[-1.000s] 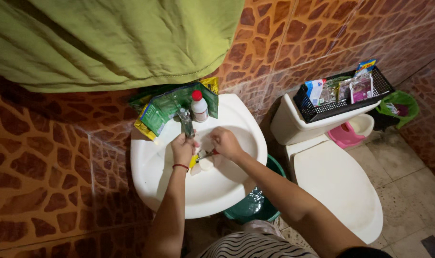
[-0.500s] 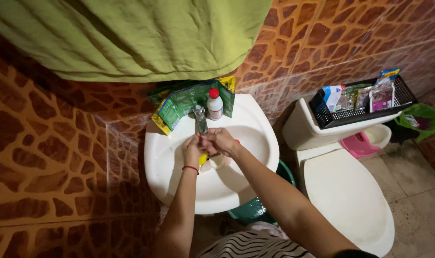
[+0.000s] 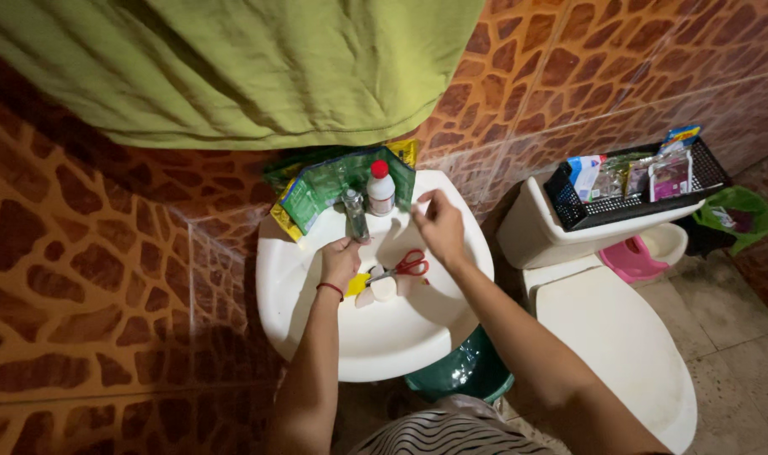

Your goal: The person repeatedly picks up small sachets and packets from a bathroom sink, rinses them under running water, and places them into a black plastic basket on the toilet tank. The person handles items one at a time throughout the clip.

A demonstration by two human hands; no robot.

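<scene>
Both forearms reach forward over a white sink set against a brown-patterned tile wall. The left hand, a red band at its wrist, lies palm down with knuckles up at the base of the tap; its fingers are curled, and a yellow piece shows just under its heel, though whether the fingers actually grip that piece or the tap cannot be told. The right hand is raised over the back right of the basin, fingers bent loosely and thumb and forefinger drawn close together near the rim; nothing clear shows between them, so what it holds, if anything, cannot be told. Red-handled scissors lie in the basin between the two hands, just below the right hand and apart from it, their blades pointing toward the left hand and the yellow piece. A pale round thing sits just beside the blades. Behind the tap stand a white bottle with a red cap and green and yellow packets leaning on the wall. A green cloth hangs above. To the right stands a toilet, with a black basket of packets on its tank, and a green bucket sits under the sink.
</scene>
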